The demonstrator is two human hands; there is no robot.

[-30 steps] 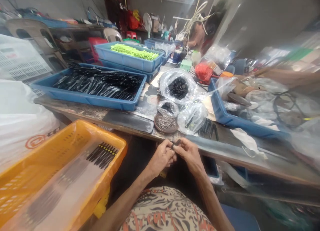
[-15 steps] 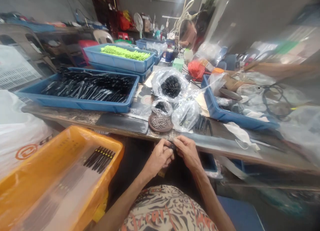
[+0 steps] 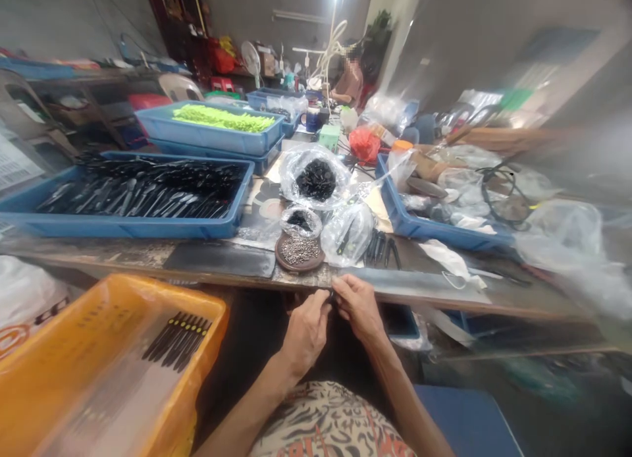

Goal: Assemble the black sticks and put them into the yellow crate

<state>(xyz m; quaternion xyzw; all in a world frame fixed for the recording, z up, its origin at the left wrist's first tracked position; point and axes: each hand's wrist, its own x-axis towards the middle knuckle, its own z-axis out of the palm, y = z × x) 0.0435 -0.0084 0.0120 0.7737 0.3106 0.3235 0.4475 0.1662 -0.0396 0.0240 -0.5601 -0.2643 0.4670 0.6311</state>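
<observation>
My left hand (image 3: 307, 328) and my right hand (image 3: 359, 307) meet in front of the table edge, fingers pinched together. Between their fingertips is a small black piece (image 3: 332, 297), mostly hidden by the fingers. Just beyond them, a round brown dish (image 3: 296, 269) holds many small metal pins (image 3: 299, 249). Behind it stand a small clear bag (image 3: 301, 233) and a larger one (image 3: 286, 174), both with black parts inside. A third clear bag (image 3: 351, 236) lies to their right, beside several slim black pieces (image 3: 382, 247).
At lower left, an orange crate (image 3: 220, 305) contains a row of black pieces with yellow dots (image 3: 178, 338). Blue trays hold black parts (image 3: 148, 187) and lime-green pieces (image 3: 222, 118). A cluttered blue bin (image 3: 419, 230) stands right. Another person (image 3: 349, 81) sits at the far end.
The view has shifted, so the table appears further left and lower. My left hand has turned, its back now facing up. Both hands stay together at the black piece.
</observation>
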